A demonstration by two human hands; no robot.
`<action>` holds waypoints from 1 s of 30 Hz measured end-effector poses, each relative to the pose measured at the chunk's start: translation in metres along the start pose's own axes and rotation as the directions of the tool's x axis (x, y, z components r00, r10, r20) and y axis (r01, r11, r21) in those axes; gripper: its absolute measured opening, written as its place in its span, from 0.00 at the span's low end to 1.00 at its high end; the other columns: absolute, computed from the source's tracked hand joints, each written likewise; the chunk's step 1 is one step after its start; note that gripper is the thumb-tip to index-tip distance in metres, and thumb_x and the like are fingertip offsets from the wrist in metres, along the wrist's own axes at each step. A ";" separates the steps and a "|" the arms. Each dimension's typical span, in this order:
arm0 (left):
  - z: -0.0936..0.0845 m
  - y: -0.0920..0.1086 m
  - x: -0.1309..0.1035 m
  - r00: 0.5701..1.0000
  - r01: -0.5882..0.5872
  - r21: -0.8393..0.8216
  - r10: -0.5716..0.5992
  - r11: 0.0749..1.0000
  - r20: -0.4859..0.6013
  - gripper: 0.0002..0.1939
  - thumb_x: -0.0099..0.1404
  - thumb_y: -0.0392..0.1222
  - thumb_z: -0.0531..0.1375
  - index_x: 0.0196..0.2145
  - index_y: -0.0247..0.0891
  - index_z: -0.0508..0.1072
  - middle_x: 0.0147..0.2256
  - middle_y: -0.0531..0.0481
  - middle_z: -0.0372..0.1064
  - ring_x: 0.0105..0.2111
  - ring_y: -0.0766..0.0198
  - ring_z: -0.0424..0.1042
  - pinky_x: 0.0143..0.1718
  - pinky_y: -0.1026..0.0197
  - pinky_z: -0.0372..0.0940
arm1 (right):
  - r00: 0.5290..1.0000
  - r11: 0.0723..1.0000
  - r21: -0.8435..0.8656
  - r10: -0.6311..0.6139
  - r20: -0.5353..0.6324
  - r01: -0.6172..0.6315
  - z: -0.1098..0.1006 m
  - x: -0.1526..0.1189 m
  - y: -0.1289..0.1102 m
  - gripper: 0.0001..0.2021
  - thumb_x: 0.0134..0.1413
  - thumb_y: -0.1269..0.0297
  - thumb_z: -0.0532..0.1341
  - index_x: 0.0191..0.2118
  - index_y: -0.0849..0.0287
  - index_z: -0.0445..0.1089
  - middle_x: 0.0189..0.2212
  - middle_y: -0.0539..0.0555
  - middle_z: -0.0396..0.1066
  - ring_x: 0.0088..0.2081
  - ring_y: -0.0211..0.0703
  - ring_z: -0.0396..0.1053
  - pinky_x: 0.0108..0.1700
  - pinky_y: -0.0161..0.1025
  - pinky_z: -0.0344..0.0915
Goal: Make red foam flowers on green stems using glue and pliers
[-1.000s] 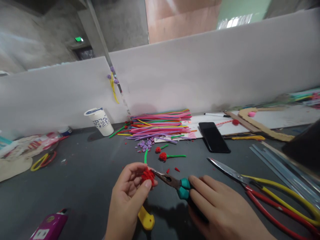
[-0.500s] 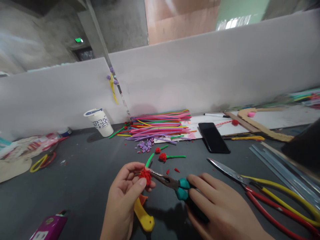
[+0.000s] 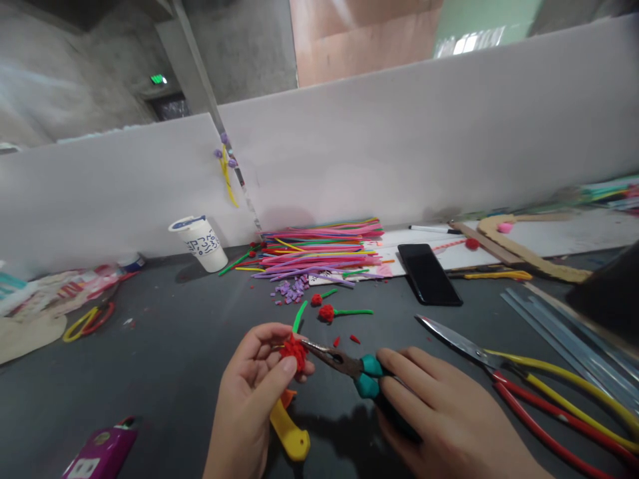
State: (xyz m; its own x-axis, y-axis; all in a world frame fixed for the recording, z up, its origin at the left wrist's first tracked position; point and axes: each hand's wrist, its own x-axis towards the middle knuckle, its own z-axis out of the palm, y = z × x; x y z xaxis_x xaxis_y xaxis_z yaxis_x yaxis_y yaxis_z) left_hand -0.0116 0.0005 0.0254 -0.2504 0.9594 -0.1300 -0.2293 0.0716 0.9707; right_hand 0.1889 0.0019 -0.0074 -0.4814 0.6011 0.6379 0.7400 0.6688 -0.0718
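Observation:
Between the thumb and fingers of my left hand (image 3: 257, 382) is a red pipe-cleaner flower (image 3: 294, 354), its green stem (image 3: 299, 317) pointing up and away. My right hand (image 3: 436, 406) is closed around the teal and black handles of needle-nose pliers (image 3: 344, 361). The plier tips touch the flower's right side; whether they pinch a strand is too small to tell. Below my left hand lies a yellow-handled tool (image 3: 290, 436), partly hidden. Past the pliers, two more red flowers (image 3: 326, 313) with green stems rest on the table beside small red scraps (image 3: 355, 338).
Large scissors (image 3: 482, 356) with red and yellow handles lie at right. Behind are a black phone (image 3: 429, 274), a pile of pipe cleaners (image 3: 319, 249), purple snippets (image 3: 292, 291) and a paper cup (image 3: 200, 246). A purple box (image 3: 102, 452) and small scissors (image 3: 90, 322) are at left.
The view has shifted very slightly. My hands, the flower and the pliers keep nearly the same pose, with the plier tips still at the flower's right side.

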 end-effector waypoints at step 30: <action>-0.002 0.002 -0.001 1.000 -0.006 -0.046 0.007 0.999 0.028 0.15 0.49 0.35 0.66 0.38 0.38 0.78 0.31 0.51 0.76 0.25 0.67 0.70 0.25 0.67 0.68 | 0.969 0.942 0.287 0.110 0.222 -0.173 -0.024 0.014 0.006 0.08 0.50 0.73 0.58 0.30 0.54 0.74 0.30 0.52 0.73 0.31 0.42 0.72 0.33 0.35 0.68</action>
State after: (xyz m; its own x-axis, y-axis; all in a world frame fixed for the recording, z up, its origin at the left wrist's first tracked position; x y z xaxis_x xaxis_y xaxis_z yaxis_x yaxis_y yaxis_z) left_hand -0.0136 -0.0008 0.0274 -0.2257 0.9671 -0.1175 -0.2705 0.0537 0.9612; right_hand 0.1978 0.0037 0.0192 -0.4891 0.7531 0.4400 0.6458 0.6518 -0.3976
